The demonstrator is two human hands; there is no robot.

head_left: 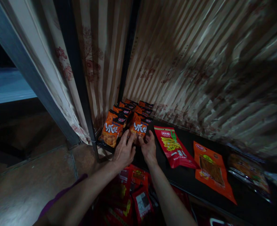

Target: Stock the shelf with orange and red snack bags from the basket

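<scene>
An orange and black snack bag leans at the front of the right-hand row on a black shelf. On its lower left part lie the stretched fingers of my left hand, which is open. My right hand is at the bag's lower right corner, its thumb against the front and its other fingers spread apart. Just left stands a matching snack bag heading a second row. Behind both, more bags of the same kind are stacked back toward the curtain.
Right along the shelf lie a red snack packet, an orange packet and a clear-wrapped package. Several red packets are heaped below my forearms. A dark post and a striped curtain bound the shelf.
</scene>
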